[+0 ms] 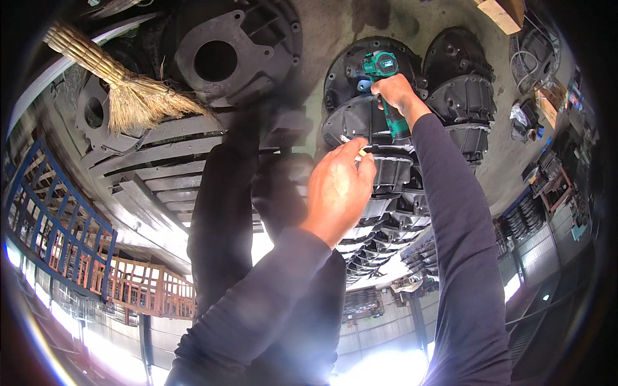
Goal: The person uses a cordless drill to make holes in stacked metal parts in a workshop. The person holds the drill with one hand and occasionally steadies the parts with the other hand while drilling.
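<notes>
My right hand is wrapped round the grip of a green and black cordless drill, held over a stack of dark metal housings. The drill's base shows below my wrist. Closer to me, my left hand is closed, its thumb and fingers drawn together at the edge of a housing. A small white and yellow bit shows at those fingertips, too small to name. A thin dark rod or cable runs between the two hands; I cannot tell what it joins.
A straw broom lies at the left over slatted boards and a large round-holed casting. More housings are stacked to the right. A blue metal rack stands far left. A wooden block lies at the upper right.
</notes>
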A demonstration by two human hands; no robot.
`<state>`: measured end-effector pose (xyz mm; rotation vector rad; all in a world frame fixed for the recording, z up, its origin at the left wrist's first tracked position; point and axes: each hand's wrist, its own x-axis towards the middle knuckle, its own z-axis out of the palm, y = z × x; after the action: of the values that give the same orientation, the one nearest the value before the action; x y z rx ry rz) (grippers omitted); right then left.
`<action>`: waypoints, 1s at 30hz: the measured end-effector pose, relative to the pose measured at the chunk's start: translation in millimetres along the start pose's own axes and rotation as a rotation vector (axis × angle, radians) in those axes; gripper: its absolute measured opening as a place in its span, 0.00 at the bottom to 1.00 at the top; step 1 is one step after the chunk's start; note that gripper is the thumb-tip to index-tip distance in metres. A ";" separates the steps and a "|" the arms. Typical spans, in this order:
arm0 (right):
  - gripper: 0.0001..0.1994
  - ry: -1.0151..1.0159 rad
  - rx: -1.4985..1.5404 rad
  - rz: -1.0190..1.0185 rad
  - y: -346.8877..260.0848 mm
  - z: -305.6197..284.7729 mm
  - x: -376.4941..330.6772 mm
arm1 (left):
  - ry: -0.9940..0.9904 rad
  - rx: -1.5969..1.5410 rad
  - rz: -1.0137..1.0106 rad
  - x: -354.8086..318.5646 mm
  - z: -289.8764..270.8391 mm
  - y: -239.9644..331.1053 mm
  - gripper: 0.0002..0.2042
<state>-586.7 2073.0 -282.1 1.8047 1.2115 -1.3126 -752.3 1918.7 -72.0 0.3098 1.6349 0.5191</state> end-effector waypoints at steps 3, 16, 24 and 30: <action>0.12 0.017 -0.057 -0.019 2.5 1.2 3.7 | 0.008 -0.015 0.016 3.2 -0.4 0.3 0.18; 0.10 -0.032 0.105 -0.038 8.9 -0.5 -16.2 | 0.082 -0.001 0.054 3.7 5.5 -4.7 0.18; 0.13 -0.035 -0.023 -0.029 -0.7 -7.9 -2.9 | 0.098 0.005 0.076 9.3 1.8 1.2 0.18; 0.09 -0.077 -0.056 -0.086 1.2 -10.3 2.2 | 0.105 0.006 0.067 12.5 0.9 4.5 0.18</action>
<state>-581.3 2082.1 -280.8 1.6644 1.2839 -1.3698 -753.5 1928.8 -80.6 0.3478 1.7323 0.5889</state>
